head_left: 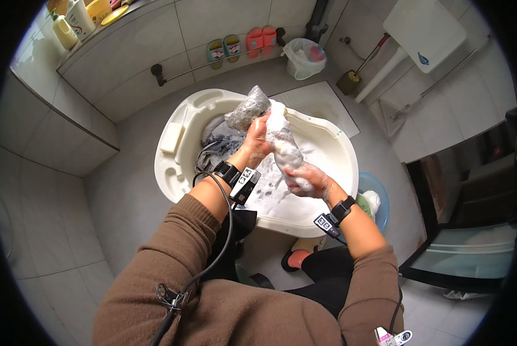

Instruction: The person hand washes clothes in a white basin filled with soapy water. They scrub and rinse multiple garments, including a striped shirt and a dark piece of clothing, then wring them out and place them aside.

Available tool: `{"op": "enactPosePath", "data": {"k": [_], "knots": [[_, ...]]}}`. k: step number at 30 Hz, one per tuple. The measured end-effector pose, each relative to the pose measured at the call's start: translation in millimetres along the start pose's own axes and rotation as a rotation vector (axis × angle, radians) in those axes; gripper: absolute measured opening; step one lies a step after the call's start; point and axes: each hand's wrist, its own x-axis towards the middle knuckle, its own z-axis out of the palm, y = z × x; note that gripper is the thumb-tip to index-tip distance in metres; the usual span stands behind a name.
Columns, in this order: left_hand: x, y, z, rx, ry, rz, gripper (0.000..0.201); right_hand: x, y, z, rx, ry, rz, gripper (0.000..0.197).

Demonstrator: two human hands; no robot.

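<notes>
A wet grey cloth (pixel 248 109), much of its length thick with white foam, stretches between my hands above a white plastic tub (pixel 167 167). My left hand (pixel 258 139) is closed around its upper part, below the bunched grey end. Lower down and to the right, my right hand (pixel 311 179) grips the foamy end, with suds over the fingers. Inside the tub, dark wet laundry (pixel 215 147) lies at the left among white suds (pixel 270 193). What kind of garment the cloth is, I cannot tell.
A blue basin (pixel 379 193) with cloths stands right of the tub. Behind are a lined bin (pixel 304 59), a toilet brush (pixel 350 81) and slippers on a wall rail (pixel 232 47). Bottles (pixel 65 32) stand on a ledge at upper left. A dark glass panel (pixel 460 254) is at right.
</notes>
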Motion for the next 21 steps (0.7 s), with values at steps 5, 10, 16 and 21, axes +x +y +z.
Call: {"op": "enactPosePath", "data": {"k": [5, 10, 16, 21], "knots": [[6.3, 3.7, 12.1, -0.107, -0.013, -0.136, 0.026, 7.3, 15.3, 3.8, 0.358, -0.303, 0.081, 0.022], [20.5, -6.2, -15.3, 0.045, 0.111, -0.107, 0.022, 13.1, 20.5, -3.8, 0.223, -0.211, 0.043, 0.037], [46.4, -22.6, -69.4, 0.303, 0.342, 0.232, 0.025, 4.3, 22.8, 15.9, -0.811, 0.628, -0.771, 0.107], [48.5, -39.7, -62.2, -0.166, 0.511, 0.194, 0.025, 26.8, 35.9, 39.3, -1.608, 1.079, -0.862, 0.111]]}}
